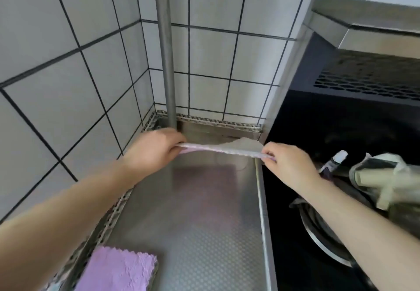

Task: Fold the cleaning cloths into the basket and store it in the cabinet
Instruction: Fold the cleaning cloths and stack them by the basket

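Pinching cloth (229, 148) edges, hands (159, 148) (288, 163) above counter (204, 222).

Folded cloth (118, 270) lies on counter (193, 233), left of stove (318, 131)

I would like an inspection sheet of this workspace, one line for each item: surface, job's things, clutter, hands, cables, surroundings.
Surface: textured steel counter, with a faint purple reflection under the held cloth.
Job's things: one cloth stretched in the air between both hands; a folded purple cloth lies at the near left edge of the counter. No basket or cabinet seen.
Clutter: small bottle and crumpled pale bag on the black stove to the right, by a metal pan rim.
Hands: left hand and right hand each pinch one end of the cloth.
Cables: nothing seen.
Surroundings: tiled wall, vertical metal pipe in the corner, range hood at upper right.
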The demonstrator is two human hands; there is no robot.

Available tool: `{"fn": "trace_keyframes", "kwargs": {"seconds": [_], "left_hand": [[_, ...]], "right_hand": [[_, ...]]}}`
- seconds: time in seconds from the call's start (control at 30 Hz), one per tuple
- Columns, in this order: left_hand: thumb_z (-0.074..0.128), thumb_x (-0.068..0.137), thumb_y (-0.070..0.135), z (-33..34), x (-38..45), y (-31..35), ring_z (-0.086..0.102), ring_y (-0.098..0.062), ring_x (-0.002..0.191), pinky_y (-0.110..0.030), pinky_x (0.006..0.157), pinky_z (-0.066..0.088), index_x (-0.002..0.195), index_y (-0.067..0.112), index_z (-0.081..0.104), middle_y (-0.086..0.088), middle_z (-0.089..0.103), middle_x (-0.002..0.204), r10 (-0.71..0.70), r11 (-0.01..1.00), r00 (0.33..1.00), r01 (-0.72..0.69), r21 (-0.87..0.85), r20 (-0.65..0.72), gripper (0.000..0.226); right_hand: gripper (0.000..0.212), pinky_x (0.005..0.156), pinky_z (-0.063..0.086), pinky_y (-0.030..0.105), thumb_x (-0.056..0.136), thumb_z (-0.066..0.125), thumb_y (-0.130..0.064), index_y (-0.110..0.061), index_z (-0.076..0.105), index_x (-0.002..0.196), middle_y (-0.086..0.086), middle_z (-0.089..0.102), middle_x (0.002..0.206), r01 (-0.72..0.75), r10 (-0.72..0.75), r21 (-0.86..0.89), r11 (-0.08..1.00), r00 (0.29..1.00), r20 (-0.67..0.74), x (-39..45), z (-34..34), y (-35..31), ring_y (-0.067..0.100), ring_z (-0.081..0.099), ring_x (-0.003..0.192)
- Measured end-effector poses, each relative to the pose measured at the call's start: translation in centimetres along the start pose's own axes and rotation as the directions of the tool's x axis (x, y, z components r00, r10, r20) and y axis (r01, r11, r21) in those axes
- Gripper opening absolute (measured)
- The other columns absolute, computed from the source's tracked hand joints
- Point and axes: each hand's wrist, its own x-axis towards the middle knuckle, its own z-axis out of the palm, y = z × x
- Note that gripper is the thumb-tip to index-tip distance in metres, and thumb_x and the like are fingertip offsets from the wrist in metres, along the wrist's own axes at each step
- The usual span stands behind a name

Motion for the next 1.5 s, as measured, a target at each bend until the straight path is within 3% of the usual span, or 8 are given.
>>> {"fn": "trace_keyframes", "kwargs": {"seconds": [0.07,0.23,0.37,0.63,0.8,1.0,1.23,1.5], "left_hand": [[0.057,0.08,0.028,2.4,-3.6,0.8,0.065,-0.02,0.075,-0.027,0.056,0.049,0.089,0.024,0.066,0.005,0.066,0.083,-0.007,1.0,0.995,0.005,0.019,0.103,0.014],[0.037,0.078,0.038,8.1,-11.2,3.2,0.065,-0.011,0.077,-0.021,0.058,0.045,0.086,0.027,0.065,0.013,0.066,0.085,-0.127,0.989,0.944,0.143,-0.03,0.304,0.032],[0.044,0.093,0.042,10.6,-15.1,5.0,0.061,-0.018,0.094,-0.027,0.066,0.038,0.099,0.024,0.061,0.007,0.066,0.099,-0.223,0.956,0.824,0.288,-0.046,0.521,0.025],[0.055,0.09,0.044,10.9,-16.4,5.9,0.044,-0.016,0.063,-0.028,0.057,0.03,0.056,0.028,0.033,0.011,0.04,0.054,-0.363,0.862,0.745,0.497,-0.102,0.56,0.044],[0.06,0.089,0.023,10.4,-14.0,4.5,0.052,-0.011,0.065,-0.015,0.055,0.035,0.079,0.019,0.067,0.008,0.059,0.07,-0.479,0.704,0.711,0.661,-0.258,0.515,0.013],[0.064,0.088,0.021,12.0,-9.8,1.9,0.04,-0.013,0.05,-0.02,0.044,0.029,0.063,0.016,0.052,0.004,0.048,0.054,-0.642,0.455,0.572,0.821,-0.346,0.512,0.027],[0.06,0.09,0.031,14.5,-7.9,0.1,0.042,-0.014,0.053,-0.026,0.048,0.03,0.068,0.012,0.047,-0.001,0.047,0.061,-0.695,0.439,0.481,0.873,-0.213,0.535,0.032],[0.056,0.091,0.029,16.1,-7.6,-0.8,0.047,-0.021,0.059,-0.027,0.052,0.032,0.074,0.012,0.05,-0.002,0.049,0.064,-0.693,0.434,0.442,0.886,-0.16,0.569,0.024]], "right_hand": [[0.01,0.06,0.038,0.029,0.089,0.055,-0.028,-0.024,0.061,0.096,-0.004,0.066,0.084,-0.013,0.012,0.009,1.0,0.995,0.095,-2.9,2.7,-0.2,0.021,0.062,0.08],[0.016,0.064,0.043,0.03,0.093,0.047,-0.034,-0.027,0.058,0.104,-0.004,0.069,0.091,-0.097,0.083,0.022,0.995,0.926,0.368,-9.7,9.2,-0.7,0.018,0.063,0.085],[0.02,0.07,0.047,0.031,0.093,0.049,-0.039,-0.026,0.059,0.104,-0.002,0.07,0.095,-0.178,0.128,0.064,0.982,0.875,0.467,-12.6,11.8,-1.2,0.02,0.065,0.09],[0.023,0.065,0.046,0.022,0.092,0.052,-0.041,-0.024,0.062,0.105,-0.009,0.06,0.084,-0.239,0.097,0.132,0.962,0.753,0.651,-13.1,12.1,-0.7,0.011,0.059,0.079],[0.004,0.059,0.039,0.016,0.091,0.056,-0.03,-0.03,0.059,0.089,-0.01,0.06,0.08,-0.341,0.148,0.234,0.911,0.797,0.585,-10.1,12.0,0.2,0.01,0.058,0.078],[0.011,0.071,0.047,0.028,0.089,0.059,-0.026,-0.019,0.067,0.093,-0.002,0.067,0.088,-0.441,0.278,0.281,0.852,0.837,0.472,-5.1,13.9,1.2,0.016,0.061,0.084],[0.019,0.069,0.039,0.024,0.09,0.056,-0.026,-0.016,0.066,0.103,0.002,0.067,0.096,-0.467,0.322,0.192,0.863,0.802,0.503,-2.5,16.8,1.7,0.024,0.062,0.093],[0.022,0.08,0.052,0.036,0.09,0.056,-0.031,-0.018,0.064,0.107,0.005,0.07,0.104,-0.439,0.353,0.087,0.894,0.811,0.466,-1.6,18.8,1.9,0.028,0.063,0.098]]}}
